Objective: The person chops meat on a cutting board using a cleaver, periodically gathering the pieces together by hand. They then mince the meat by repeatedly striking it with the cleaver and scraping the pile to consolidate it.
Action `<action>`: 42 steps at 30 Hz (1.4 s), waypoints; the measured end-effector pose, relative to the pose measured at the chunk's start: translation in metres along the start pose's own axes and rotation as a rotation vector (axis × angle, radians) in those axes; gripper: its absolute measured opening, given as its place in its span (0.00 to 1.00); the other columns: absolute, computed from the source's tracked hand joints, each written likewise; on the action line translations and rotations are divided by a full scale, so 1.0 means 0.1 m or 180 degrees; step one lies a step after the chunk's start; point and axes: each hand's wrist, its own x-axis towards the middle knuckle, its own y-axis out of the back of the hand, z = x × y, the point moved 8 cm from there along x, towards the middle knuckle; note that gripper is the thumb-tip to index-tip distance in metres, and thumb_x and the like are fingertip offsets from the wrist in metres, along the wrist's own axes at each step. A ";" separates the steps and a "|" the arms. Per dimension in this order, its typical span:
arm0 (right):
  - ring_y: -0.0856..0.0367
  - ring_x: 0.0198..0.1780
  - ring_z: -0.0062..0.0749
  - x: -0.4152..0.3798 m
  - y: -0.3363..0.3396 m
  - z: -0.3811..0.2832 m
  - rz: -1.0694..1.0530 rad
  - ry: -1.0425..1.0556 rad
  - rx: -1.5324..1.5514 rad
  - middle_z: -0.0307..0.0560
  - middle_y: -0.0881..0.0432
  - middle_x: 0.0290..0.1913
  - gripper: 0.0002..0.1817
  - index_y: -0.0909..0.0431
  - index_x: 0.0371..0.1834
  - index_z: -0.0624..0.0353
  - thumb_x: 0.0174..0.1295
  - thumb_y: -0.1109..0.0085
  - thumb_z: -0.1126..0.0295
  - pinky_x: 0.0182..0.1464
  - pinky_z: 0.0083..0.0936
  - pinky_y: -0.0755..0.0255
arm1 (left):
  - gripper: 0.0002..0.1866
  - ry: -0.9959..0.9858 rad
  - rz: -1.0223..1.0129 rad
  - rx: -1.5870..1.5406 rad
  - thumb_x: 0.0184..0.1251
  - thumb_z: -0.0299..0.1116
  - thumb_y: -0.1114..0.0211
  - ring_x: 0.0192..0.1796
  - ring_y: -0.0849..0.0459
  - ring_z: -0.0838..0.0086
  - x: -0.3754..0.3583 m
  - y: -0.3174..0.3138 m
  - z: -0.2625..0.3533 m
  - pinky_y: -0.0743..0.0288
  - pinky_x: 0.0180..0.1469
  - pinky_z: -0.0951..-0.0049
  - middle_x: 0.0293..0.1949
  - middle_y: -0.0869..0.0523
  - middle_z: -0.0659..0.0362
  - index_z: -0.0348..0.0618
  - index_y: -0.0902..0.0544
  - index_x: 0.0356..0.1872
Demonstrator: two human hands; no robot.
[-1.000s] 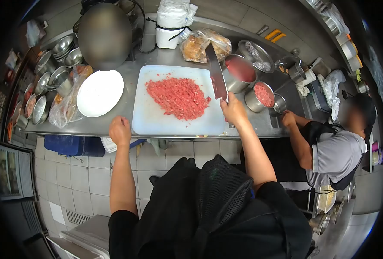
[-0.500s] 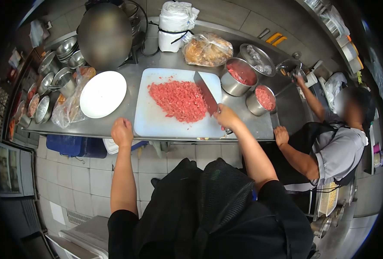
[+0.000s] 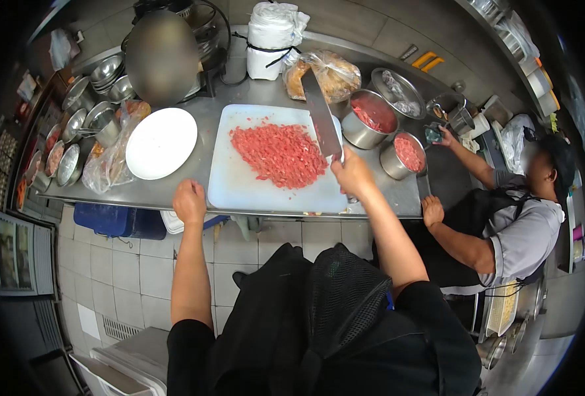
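In my right hand [image 3: 354,173] is the handle of a cleaver [image 3: 321,119]. Its broad blade is raised above the right part of a white cutting board [image 3: 236,178], the tip reaching over the board's far edge. Chopped red meat [image 3: 276,153] lies in a loose heap on the board, left of the blade. My left hand [image 3: 189,200] is curled into a fist at the counter's front edge, left of the board, with nothing visible in it.
A white plate [image 3: 162,144] lies left of the board. Two metal pots, a larger pot [image 3: 365,136] and a smaller pot [image 3: 393,162], hold red meat at the right. Behind stands a bagged food item [image 3: 338,74]. A co-worker [image 3: 517,224] stands close at my right.
The cleaver has lifted from beside the meat, its tip now higher and farther back. My left hand stays in place. The co-worker's far hand has shifted slightly.
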 end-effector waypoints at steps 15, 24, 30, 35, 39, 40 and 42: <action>0.18 0.19 0.39 0.25 -0.48 0.35 -0.0857 -0.0069 -0.0247 0.55 0.15 0.29 0.21 0.27 0.58 0.61 0.62 0.44 0.66 0.24 0.35 0.23 | 0.06 -0.0084 0.0116 -0.0065 0.63 0.34 0.38 0.36 0.18 0.53 0.03 -0.02 -0.03 0.25 0.39 0.54 0.32 0.16 0.52 0.43 0.20 0.30; 0.17 0.20 0.40 0.40 -0.57 0.40 -0.0803 0.0001 -0.0514 0.58 0.14 0.33 0.27 0.31 0.65 0.61 0.61 0.46 0.67 0.27 0.36 0.22 | 0.04 -0.0145 0.0212 -0.0045 0.59 0.31 0.35 0.36 0.18 0.53 0.04 -0.01 -0.01 0.26 0.39 0.54 0.31 0.16 0.53 0.43 0.20 0.29; 0.15 0.22 0.42 0.19 -0.27 -0.03 -0.0387 -0.0092 -0.0270 0.58 0.15 0.30 0.19 0.27 0.54 0.64 0.62 0.47 0.67 0.28 0.37 0.22 | 0.05 -0.0035 0.0123 -0.0059 0.60 0.32 0.35 0.36 0.18 0.53 0.01 -0.01 -0.02 0.26 0.39 0.53 0.31 0.17 0.52 0.44 0.20 0.29; 0.17 0.20 0.40 0.35 -0.49 0.25 -0.0963 -0.0093 -0.0449 0.57 0.15 0.29 0.19 0.27 0.54 0.64 0.62 0.47 0.67 0.28 0.37 0.22 | 0.05 -0.0032 0.0166 -0.0042 0.60 0.32 0.36 0.36 0.18 0.52 0.00 -0.04 -0.05 0.26 0.39 0.53 0.32 0.16 0.52 0.44 0.20 0.29; 0.19 0.18 0.38 0.13 -0.23 -0.04 -0.0425 -0.0043 -0.0067 0.56 0.15 0.30 0.18 0.26 0.53 0.64 0.61 0.46 0.68 0.27 0.37 0.23 | 0.07 -0.0063 0.0113 -0.0021 0.63 0.35 0.38 0.36 0.18 0.52 0.00 -0.04 -0.04 0.26 0.40 0.53 0.32 0.16 0.52 0.43 0.20 0.30; 0.19 0.18 0.38 0.11 -0.37 0.03 -0.0454 -0.0067 0.0159 0.55 0.16 0.30 0.17 0.26 0.52 0.63 0.61 0.45 0.67 0.26 0.36 0.23 | 0.07 -0.0056 0.0107 -0.0003 0.63 0.35 0.38 0.36 0.18 0.52 0.01 -0.03 -0.03 0.26 0.40 0.53 0.32 0.16 0.52 0.43 0.20 0.30; 0.21 0.16 0.36 0.16 -0.51 0.15 -0.0678 -0.0053 -0.0149 0.52 0.18 0.26 0.15 0.26 0.49 0.63 0.61 0.44 0.68 0.23 0.35 0.26 | 0.07 -0.0084 0.0102 -0.0002 0.63 0.35 0.38 0.37 0.18 0.52 0.01 -0.03 0.01 0.26 0.40 0.53 0.32 0.16 0.52 0.43 0.20 0.30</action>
